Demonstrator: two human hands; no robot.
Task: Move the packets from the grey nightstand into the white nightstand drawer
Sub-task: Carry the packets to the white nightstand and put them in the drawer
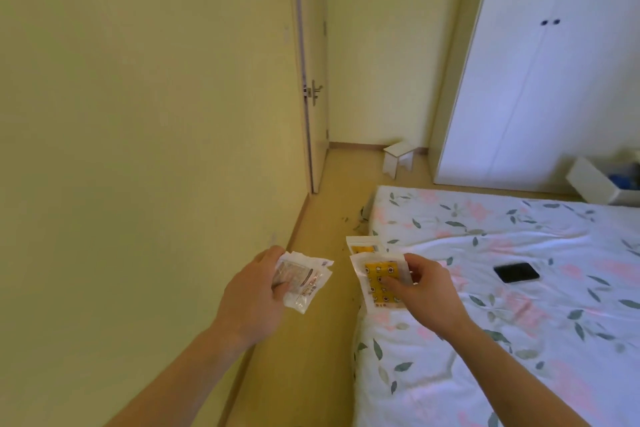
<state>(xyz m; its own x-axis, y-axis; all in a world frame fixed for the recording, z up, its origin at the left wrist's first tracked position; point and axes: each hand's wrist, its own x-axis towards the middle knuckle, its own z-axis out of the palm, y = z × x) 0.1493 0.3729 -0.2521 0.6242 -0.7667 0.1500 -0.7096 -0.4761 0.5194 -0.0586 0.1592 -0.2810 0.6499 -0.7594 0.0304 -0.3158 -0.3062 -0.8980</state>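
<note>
My left hand [256, 291] grips a small stack of clear and white packets [304, 279] over the floor strip between the wall and the bed. My right hand [424, 288] holds yellow-patterned packets [375, 279] by their right side, fingers curled over the front. A second yellow packet [362, 245] sticks out behind the first. Neither nightstand is in view.
A bed with a floral sheet [502, 288] fills the right side, with a black phone [516, 272] lying on it. An open door [313, 80] stands ahead, a small white stool [398, 158] beyond it, and a white wardrobe [540, 62] and a white box [599, 180] at the right.
</note>
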